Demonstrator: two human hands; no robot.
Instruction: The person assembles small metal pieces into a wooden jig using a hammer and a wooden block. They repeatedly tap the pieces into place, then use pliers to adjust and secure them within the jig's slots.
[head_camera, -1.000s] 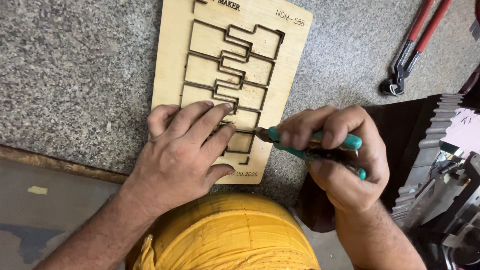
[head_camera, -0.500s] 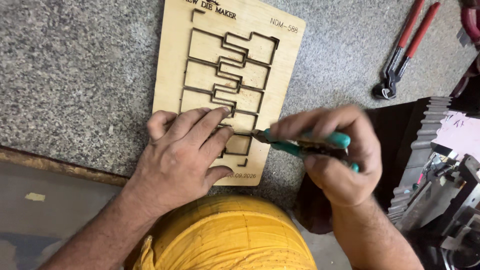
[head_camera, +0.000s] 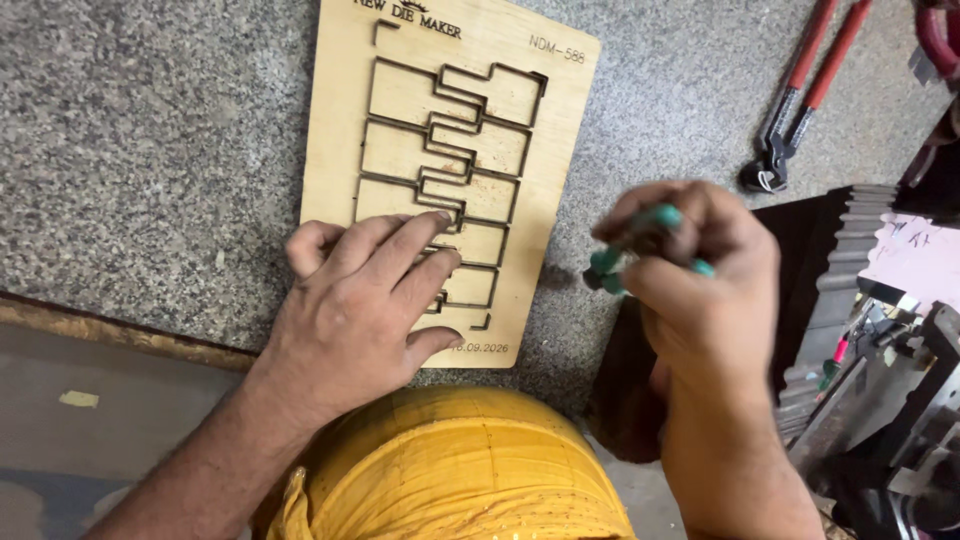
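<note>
A pale plywood die board (head_camera: 340, 120) with dark stepped slots cut into it lies flat on the speckled granite slab (head_camera: 150, 150). My left hand (head_camera: 360, 310) presses flat on the board's lower part, fingers spread over the slots. My right hand (head_camera: 700, 270) is lifted off to the right of the board, fingers closed around green-handled pliers (head_camera: 625, 260). The tool's tip is hidden by my fingers.
Red-handled pincers (head_camera: 795, 100) lie on the granite at the upper right. A dark ribbed block (head_camera: 830, 290) and machine parts crowd the right edge. The slab's front edge runs along the lower left. My yellow-clad knee (head_camera: 450, 470) is below the board.
My right hand has pulled the green-handled pliers away from the board, rightward and up. The left hand stays pressed on the board.
</note>
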